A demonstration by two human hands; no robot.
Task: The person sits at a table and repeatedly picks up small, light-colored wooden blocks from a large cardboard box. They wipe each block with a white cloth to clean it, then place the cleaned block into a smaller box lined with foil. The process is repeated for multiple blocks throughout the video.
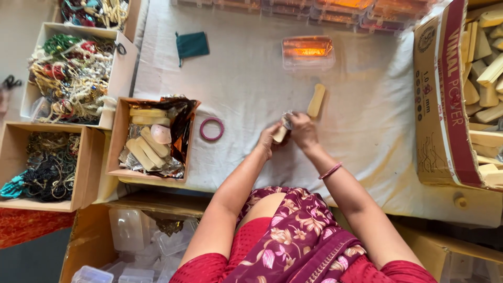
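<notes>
My left hand [269, 139] and my right hand [303, 131] meet over the white cloth [246, 78] and together grip a small pale wooden piece [280, 134] partly wrapped in clear crinkled film [287, 118]. Just beyond my right hand, a second pale wooden piece [316, 100] lies bare on the cloth. A pink bangle sits on my right wrist [330, 170].
A small box [121, 133] of wrapped wooden pieces stands at left, beside a pink ring [211, 129]. Boxes of beaded jewellery [73, 73] line the far left. A clear plastic case [308, 52], a green pouch [192, 45] and a large carton [445, 105] of wooden pieces lie around.
</notes>
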